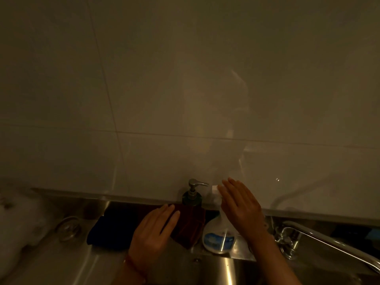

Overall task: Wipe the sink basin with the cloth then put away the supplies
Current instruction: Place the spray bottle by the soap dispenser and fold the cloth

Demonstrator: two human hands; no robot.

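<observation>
Folded plush cloth [188,225] beside rounded clear bottle [218,235]

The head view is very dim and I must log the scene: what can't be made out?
- Spray bottle neck: behind the right hand.
- Sink basin: cut off by the bottom edge.
- Maroon cloth: partly under the left hand.
- Faucet spout: cut off at right.

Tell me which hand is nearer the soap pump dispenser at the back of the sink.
Left. The left hand rests on the dark red cloth lying right at the soap pump dispenser. The right hand is further right, in front of the spray bottle.
</observation>
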